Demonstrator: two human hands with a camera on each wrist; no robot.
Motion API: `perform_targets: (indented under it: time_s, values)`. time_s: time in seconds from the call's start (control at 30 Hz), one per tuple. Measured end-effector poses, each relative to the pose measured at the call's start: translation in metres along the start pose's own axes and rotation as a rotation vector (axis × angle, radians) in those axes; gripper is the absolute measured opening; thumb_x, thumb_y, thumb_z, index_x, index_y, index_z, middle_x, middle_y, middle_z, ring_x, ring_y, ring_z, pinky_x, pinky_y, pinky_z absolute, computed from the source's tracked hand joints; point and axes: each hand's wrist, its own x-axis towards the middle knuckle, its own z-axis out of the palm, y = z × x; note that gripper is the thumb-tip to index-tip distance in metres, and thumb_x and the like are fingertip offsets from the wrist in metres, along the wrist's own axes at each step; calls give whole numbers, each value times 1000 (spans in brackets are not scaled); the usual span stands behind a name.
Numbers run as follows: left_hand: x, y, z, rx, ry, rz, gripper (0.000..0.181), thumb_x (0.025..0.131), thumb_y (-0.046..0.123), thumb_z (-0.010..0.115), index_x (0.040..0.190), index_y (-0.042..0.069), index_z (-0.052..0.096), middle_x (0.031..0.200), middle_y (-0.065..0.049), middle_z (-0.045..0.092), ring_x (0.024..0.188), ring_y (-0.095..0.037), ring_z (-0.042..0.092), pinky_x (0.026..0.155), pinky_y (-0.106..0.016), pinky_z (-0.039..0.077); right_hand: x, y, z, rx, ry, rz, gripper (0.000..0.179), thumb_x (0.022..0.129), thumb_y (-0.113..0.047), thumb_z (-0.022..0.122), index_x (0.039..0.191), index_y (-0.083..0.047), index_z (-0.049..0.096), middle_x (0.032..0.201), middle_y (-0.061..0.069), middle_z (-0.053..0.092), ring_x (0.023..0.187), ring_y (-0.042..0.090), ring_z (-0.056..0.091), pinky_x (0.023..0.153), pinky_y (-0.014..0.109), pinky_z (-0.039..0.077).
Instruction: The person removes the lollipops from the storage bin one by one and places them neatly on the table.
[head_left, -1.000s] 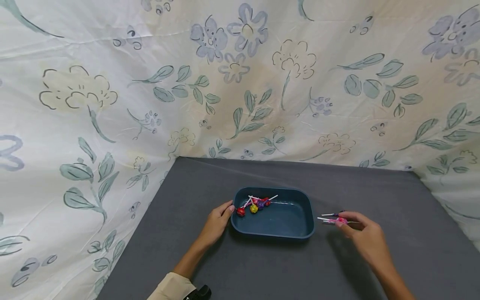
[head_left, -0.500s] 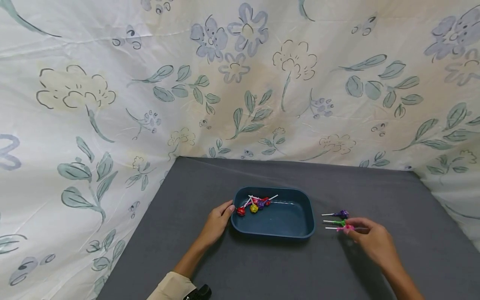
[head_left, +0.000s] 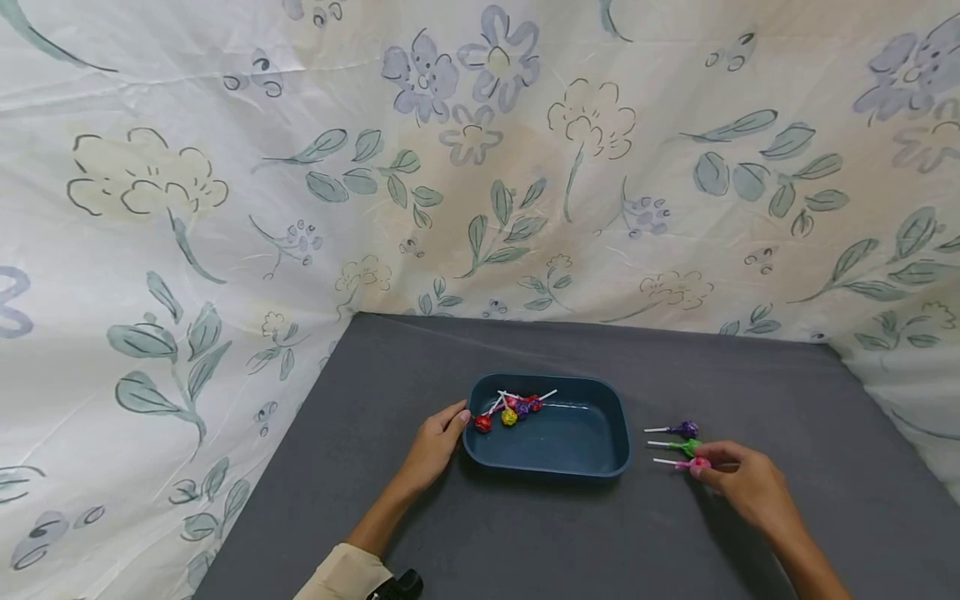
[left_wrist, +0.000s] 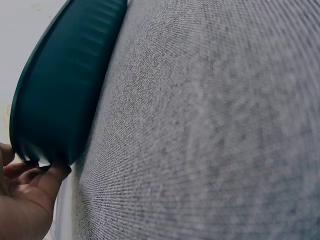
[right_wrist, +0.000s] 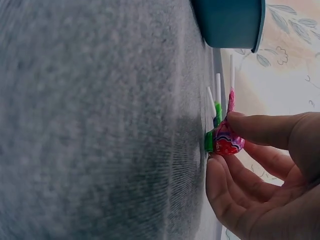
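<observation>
Right hand (head_left: 746, 485) pinches a round, pink-wrapped lollipop (head_left: 701, 463), right of the dark blue, round-cornered plastic box (head_left: 577, 442) | left hand (head_left: 435, 443), well apart, grips the box's left end | green-wrapped lollipop (head_left: 687, 447), then purple-wrapped lollipop (head_left: 687, 429), right of box | mixed red, yellow, purple lollipops (head_left: 509, 416) inside box, left side | flowery white cloth (head_left: 480, 242) behind box

Remotely, I count two hands: one left hand (head_left: 435, 446), one right hand (head_left: 746, 485). One blue tray (head_left: 566, 437). Outside tray, three lollipops: one purple lollipop (head_left: 687, 430), one green lollipop (head_left: 687, 447), one pink lollipop (right_wrist: 227, 143). Inside, at least five clustered lollipops (head_left: 509, 416); overlap hides exact total. One beige sleeve (head_left: 343, 575).
</observation>
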Motion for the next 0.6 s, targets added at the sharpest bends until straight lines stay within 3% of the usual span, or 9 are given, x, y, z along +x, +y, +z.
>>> perform_targets:
  time_s: [0.13, 0.37, 0.6]
  values:
    - [-1, -1, -1, 2, -3, 1, 44, 113, 28, 54, 148, 3, 61, 85, -4, 57, 74, -15, 53, 65, -24, 44, 1, 3, 0, -36, 3, -11, 39, 95, -28, 81, 122, 0, 74, 108, 14, 79, 85, 14, 69, 68, 32, 49]
    - [-2, -1, 0, 11, -5, 8, 46, 113, 29, 53, 149, 2, 59, 92, -9, 61, 78, -17, 55, 68, -24, 47, -1, 8, 3, -21, 15, -35, 34, 94, -23, 81, 118, 1, 75, 104, 13, 79, 78, 8, 67, 62, 28, 50]
    - [-2, -2, 0, 7, 4, 7, 45, 113, 29, 54, 148, 2, 60, 85, -4, 57, 76, -16, 54, 66, -24, 44, 1, 9, 3, -4, 9, -16, 40, 97, -27, 80, 123, 2, 73, 109, 16, 79, 77, 10, 68, 62, 28, 53]
